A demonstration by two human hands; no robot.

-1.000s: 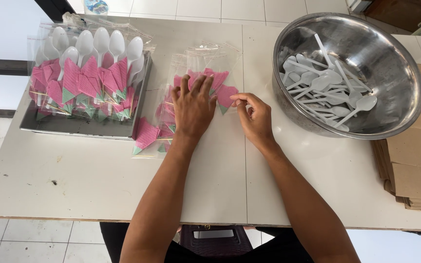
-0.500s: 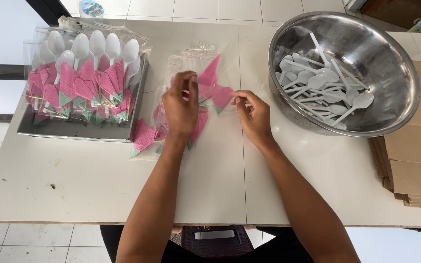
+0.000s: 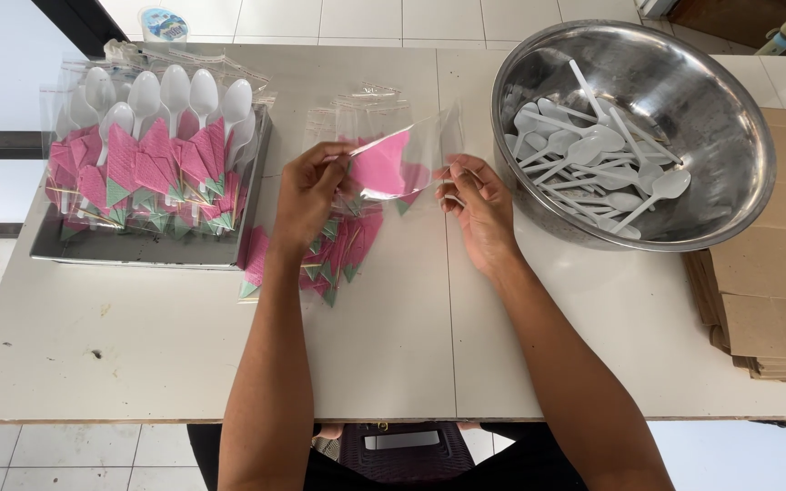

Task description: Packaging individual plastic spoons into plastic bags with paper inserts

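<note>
A clear plastic sleeve with a folded pink napkin point(image 3: 393, 164) inside is lifted off the white table point(image 3: 393, 345). My left hand point(image 3: 311, 191) pinches its left end and my right hand point(image 3: 479, 209) holds its right edge. Beneath the sleeve lies a loose pile of several more sleeved pink napkins with green tips point(image 3: 329, 250). A large steel bowl point(image 3: 739, 182) at the right holds several white plastic spoons point(image 3: 593, 164), close to my right hand.
A grey tray point(image 3: 138, 250) at the left carries several packed sleeves with white spoons and pink napkins point(image 3: 152, 150). A stack of brown cardboard sheets point(image 3: 775, 291) lies at the right edge. A tiled floor surrounds the table.
My hands have lifted one sleeve with a pink napkin off the pile. It is now held stretched between both hands, where before my left hand pressed flat on the pile.
</note>
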